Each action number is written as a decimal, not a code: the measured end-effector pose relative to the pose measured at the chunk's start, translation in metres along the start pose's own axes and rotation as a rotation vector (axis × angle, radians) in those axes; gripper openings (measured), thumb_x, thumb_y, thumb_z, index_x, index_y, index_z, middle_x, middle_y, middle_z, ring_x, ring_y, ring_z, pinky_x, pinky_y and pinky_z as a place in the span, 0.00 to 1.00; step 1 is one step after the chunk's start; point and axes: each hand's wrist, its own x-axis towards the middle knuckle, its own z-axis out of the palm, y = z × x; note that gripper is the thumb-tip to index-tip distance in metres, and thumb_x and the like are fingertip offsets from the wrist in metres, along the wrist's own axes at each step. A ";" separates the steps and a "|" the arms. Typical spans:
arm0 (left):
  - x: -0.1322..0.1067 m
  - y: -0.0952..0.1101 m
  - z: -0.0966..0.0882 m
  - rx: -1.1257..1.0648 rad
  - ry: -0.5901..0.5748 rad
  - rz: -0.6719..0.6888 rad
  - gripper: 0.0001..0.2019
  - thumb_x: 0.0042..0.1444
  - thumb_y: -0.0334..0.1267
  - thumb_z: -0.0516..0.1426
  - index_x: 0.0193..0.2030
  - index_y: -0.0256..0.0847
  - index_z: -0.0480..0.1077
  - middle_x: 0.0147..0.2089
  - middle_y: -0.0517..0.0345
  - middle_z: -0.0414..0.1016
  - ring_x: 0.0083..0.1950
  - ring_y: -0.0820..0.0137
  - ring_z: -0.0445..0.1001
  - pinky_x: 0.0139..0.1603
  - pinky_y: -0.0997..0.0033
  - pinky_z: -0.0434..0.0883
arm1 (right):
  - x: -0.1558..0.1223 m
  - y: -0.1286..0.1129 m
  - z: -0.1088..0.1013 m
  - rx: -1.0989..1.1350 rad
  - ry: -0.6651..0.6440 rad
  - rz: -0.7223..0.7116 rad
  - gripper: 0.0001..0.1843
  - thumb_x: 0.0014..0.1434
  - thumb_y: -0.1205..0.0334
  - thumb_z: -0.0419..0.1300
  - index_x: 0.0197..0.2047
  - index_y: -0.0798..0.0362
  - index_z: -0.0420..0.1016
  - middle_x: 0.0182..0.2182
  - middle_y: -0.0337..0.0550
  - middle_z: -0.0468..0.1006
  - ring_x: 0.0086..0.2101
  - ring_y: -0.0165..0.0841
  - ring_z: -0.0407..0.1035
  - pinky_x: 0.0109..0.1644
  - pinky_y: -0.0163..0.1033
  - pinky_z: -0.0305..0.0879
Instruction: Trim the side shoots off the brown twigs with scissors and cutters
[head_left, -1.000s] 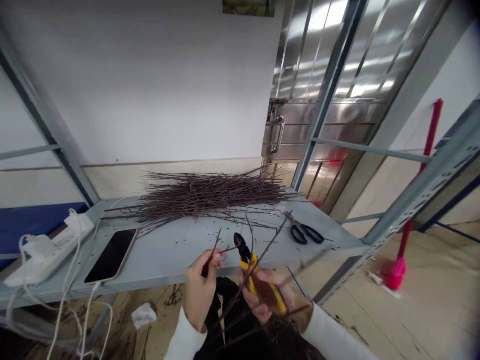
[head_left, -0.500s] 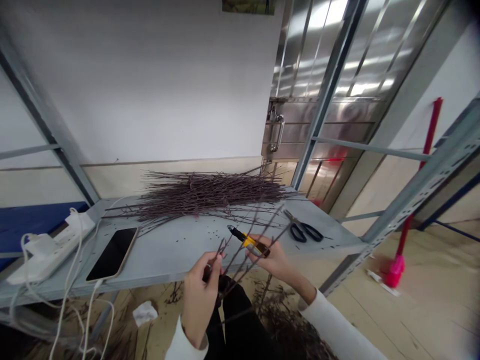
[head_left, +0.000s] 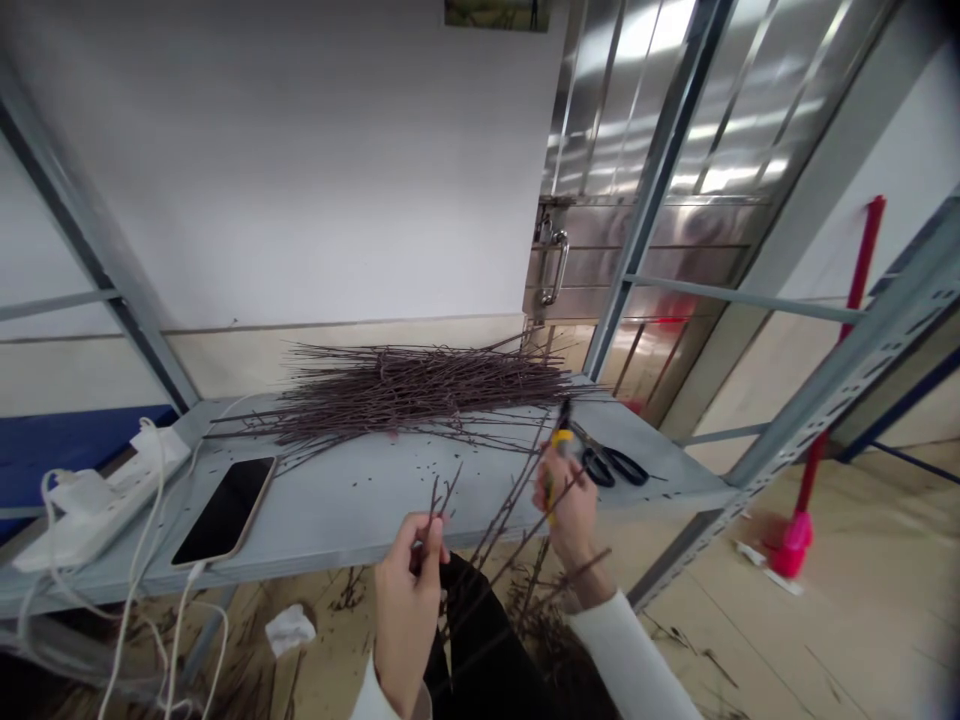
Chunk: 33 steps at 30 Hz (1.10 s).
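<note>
My left hand (head_left: 411, 585) pinches a thin dark twig (head_left: 444, 495), its forked tips sticking up above the fingers. Further right, my right hand (head_left: 568, 500) is closed around yellow-and-black pliers (head_left: 561, 436), whose dark jaws point up and away from me. Several branching twigs (head_left: 504, 515) slant between the two hands, partly in front of the right one; where their lower ends are held I cannot tell. Behind both hands, a large heap of twigs (head_left: 420, 390) lies along the back of the grey shelf (head_left: 337, 520).
Black-handled scissors (head_left: 615, 464) lie right of my right hand. At the left are a phone (head_left: 225, 508), a white power strip (head_left: 105, 510) and loose cables. Grey metal posts (head_left: 637, 190) frame the shelf. Twig scraps litter the floor, where a red-handled tool (head_left: 817, 450) stands.
My right hand has moved right and slightly up with the pliers, which now point more upright. My left hand has shifted slightly right, still pinching the twig.
</note>
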 end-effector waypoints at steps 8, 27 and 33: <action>0.006 -0.011 -0.006 -0.098 0.032 -0.029 0.14 0.59 0.50 0.51 0.35 0.42 0.68 0.25 0.62 0.68 0.25 0.71 0.67 0.27 0.74 0.62 | 0.025 -0.027 -0.030 0.417 0.220 0.260 0.17 0.45 0.52 0.64 0.36 0.51 0.70 0.18 0.29 0.66 0.17 0.24 0.60 0.17 0.29 0.58; 0.017 -0.008 -0.023 -0.103 0.139 -0.007 0.15 0.56 0.51 0.54 0.37 0.41 0.71 0.23 0.63 0.67 0.25 0.70 0.66 0.28 0.73 0.65 | 0.069 0.010 -0.021 -0.605 -0.588 0.056 0.22 0.42 0.55 0.63 0.43 0.52 0.73 0.36 0.44 0.76 0.37 0.40 0.69 0.42 0.43 0.64; 0.019 -0.009 -0.025 -0.076 0.123 0.005 0.15 0.57 0.51 0.53 0.33 0.41 0.69 0.24 0.61 0.69 0.29 0.69 0.69 0.35 0.71 0.67 | 0.063 0.027 -0.017 -0.911 -0.764 -0.168 0.26 0.39 0.60 0.66 0.45 0.50 0.76 0.45 0.51 0.76 0.47 0.49 0.66 0.54 0.48 0.54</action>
